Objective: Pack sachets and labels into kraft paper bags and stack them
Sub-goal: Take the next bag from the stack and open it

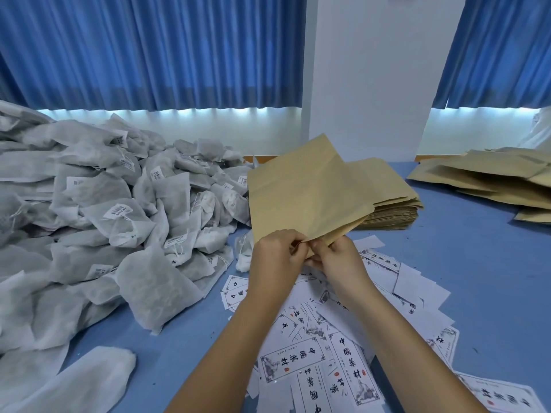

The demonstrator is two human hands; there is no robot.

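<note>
Head view: a single kraft paper bag [307, 192] is held raised above the blue table [477, 263], tilted up and away from the person, its near edge gathered between both hands. The left hand [275, 257] is seen with fingers curled, pinching that near edge; the right hand [337, 257] is likewise curled and pinching the same edge just beside it, so that the two hands are touching or nearly so. Whether the mouth of the bag has been parted cannot be told, as the edge is covered by the fingers. Behind the held bag, partly hidden by it, a neat stack of flat bags [393, 201] is laid on the table. A large heap of white sachets [104, 210], many bearing small barcode tags, is piled across the left side of the table, reaching close to the held bag. Printed labels [328, 338] with black characters and framed borders are scattered loosely beneath and in front of the forearms. At the far right, well apart from the hands, a looser pile of bags [492, 180] is noted, overlapping one another. Blue curtains [149, 49] and a white wall [366, 70] are recorded behind the table
</note>
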